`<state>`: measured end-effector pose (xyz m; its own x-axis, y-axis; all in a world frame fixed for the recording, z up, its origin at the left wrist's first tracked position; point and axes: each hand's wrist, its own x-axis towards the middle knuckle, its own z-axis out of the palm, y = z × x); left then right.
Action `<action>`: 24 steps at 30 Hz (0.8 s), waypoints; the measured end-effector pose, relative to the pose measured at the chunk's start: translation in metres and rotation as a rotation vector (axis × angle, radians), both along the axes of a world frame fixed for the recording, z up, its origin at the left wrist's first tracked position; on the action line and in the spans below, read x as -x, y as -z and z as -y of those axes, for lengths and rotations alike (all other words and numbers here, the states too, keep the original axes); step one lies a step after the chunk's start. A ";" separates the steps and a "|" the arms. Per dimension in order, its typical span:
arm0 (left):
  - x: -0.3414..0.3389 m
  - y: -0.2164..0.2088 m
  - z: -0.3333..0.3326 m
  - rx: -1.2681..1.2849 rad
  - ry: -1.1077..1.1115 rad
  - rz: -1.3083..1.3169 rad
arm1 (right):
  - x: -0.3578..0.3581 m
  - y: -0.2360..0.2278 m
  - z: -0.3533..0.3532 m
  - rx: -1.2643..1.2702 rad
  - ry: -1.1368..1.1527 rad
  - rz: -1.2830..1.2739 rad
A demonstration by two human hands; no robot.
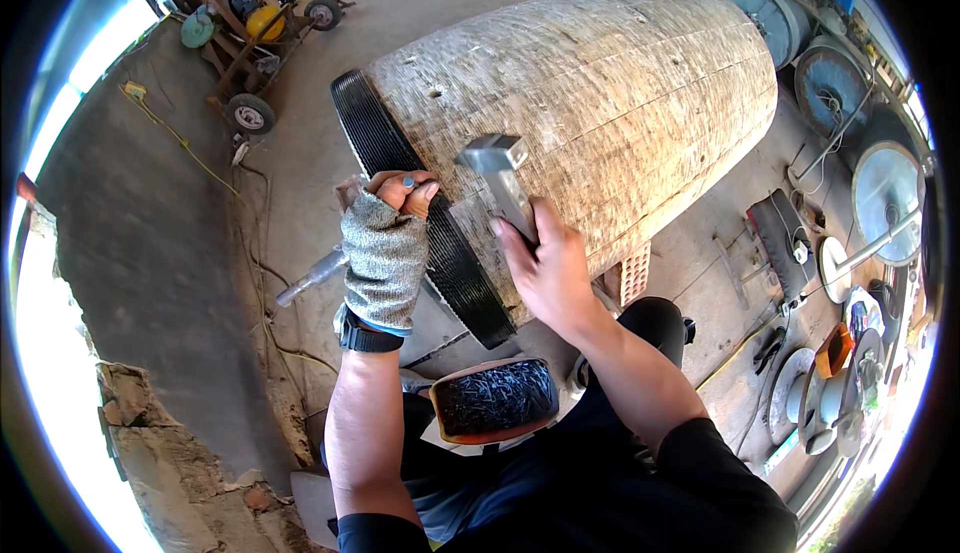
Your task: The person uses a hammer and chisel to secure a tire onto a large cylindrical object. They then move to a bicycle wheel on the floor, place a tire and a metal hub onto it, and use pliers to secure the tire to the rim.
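A large pale wooden drum (600,93), barrel-shaped and built of long boards, lies in front of me. A black ribbed strip (455,258) runs across its near left end. My left hand (388,228), in a grey knitted glove with bare fingertips, is closed at this strip; what the fingers pinch is too small to make out. A greyish rod-like piece (315,276) sticks out to the left from beneath that hand. My right hand (548,268) grips a hammer (508,183), its metal head raised above the drum beside the strip.
An open container (497,400) of many thin dark nails sits at my lap. Right of the drum are several metal discs (886,203), a dark cushion-like block (782,243) and a perforated brick (634,273). A wheeled cart (250,63) stands back left; cables (262,273) cross the floor.
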<state>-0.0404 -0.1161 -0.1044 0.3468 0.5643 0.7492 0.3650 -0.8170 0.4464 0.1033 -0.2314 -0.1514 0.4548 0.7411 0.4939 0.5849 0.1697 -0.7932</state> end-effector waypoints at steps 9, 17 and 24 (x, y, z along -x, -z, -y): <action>0.000 -0.004 0.006 0.015 0.015 0.044 | 0.005 -0.024 -0.041 0.029 -0.068 -0.011; 0.006 -0.007 0.008 0.069 0.016 0.032 | 0.005 -0.008 0.002 0.000 0.010 0.103; 0.005 -0.004 0.002 -0.037 0.027 0.002 | 0.001 0.001 0.034 0.036 0.019 0.223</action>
<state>-0.0458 -0.1180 -0.1003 0.3599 0.5267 0.7701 0.3417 -0.8425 0.4165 0.1019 -0.2652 -0.1527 0.3516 0.7521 0.5574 0.7492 0.1310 -0.6493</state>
